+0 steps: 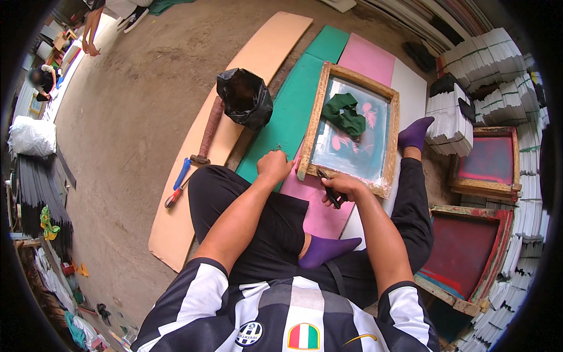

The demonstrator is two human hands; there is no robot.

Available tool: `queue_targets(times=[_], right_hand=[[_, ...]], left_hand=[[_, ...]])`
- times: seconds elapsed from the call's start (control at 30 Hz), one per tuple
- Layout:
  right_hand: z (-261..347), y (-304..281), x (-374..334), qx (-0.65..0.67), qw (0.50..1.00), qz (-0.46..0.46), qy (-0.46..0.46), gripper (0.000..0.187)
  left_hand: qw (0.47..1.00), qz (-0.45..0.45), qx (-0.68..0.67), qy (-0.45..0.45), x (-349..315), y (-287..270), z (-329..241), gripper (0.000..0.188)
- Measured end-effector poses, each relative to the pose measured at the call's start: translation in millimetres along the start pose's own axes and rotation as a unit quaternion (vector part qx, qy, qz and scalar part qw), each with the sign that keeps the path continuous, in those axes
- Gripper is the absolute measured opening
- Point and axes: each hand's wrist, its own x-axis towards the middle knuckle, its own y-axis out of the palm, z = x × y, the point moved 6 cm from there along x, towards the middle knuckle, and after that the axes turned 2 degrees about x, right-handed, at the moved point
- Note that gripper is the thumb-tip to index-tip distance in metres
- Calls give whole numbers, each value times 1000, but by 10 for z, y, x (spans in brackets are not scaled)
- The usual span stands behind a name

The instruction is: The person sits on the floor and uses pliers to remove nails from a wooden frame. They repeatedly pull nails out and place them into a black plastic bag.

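Note:
A wooden screen-printing frame [392, 138] lies tilted on coloured boards before me. Its mesh shows pale pink leaf-like shapes, and a crumpled dark green cloth [345, 114] rests on it. My right hand [347, 186] is closed around a black-handled tool like pliers [335, 198], beside the frame's near edge. Just left of the near-left corner, my left hand [274, 166] is curled closed with the thumb toward the wood; whatever it pinches is too small to make out. Small dark bits [281, 148] lie on the green board beyond that hand.
On the peach board [167, 234] lie a hammer [209, 134] with a wrapped handle, a blue-handled tool [182, 173] and a red-handled tool [174, 197]. An open black bag [258, 102] stands near them. More frames [504, 246] and paper stacks [448, 120] are at right. Other people are far left.

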Motion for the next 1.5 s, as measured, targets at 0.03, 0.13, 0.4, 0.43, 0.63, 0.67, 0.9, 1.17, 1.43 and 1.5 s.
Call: queue_targets(times=[0.03, 0.13, 0.4, 0.43, 0.63, 0.67, 0.9, 1.17, 1.43, 1.5], right_hand=[[37, 2, -13, -17, 1000, -17, 6, 37], [145, 56, -42, -71, 995, -77, 7, 37], [2, 307, -10, -157, 941, -291, -69, 44], [-34, 294, 16, -195, 915, -335, -107, 43], [-191, 406, 102, -185, 870, -433, -149, 41], [-192, 403, 97, -181, 870, -433, -155, 40], [-100, 534, -97, -191, 892, -353, -208, 38], [-158, 421, -40, -251, 884, -295, -263, 34], [-230, 232, -65, 69, 990, -79, -97, 39], [-202, 148, -100, 66, 992, -79, -80, 43]], left_hand=[[1000, 0, 0, 1, 3, 10, 0, 43], [1000, 2, -3, 2, 7, 15, -21, 44], [1000, 15, -10, 7, -22, -23, -120, 48], [1000, 11, -13, 12, -19, -3, -121, 49], [996, -47, -34, 63, -62, -114, -191, 37], [989, -78, -61, 112, -88, -141, -230, 29], [882, -156, 14, 445, -395, -68, -579, 15], [883, -157, 44, 440, -399, -59, -596, 11], [964, -188, 51, 182, -67, -129, -90, 13], [987, -135, 51, 77, -3, -194, 58, 17]])
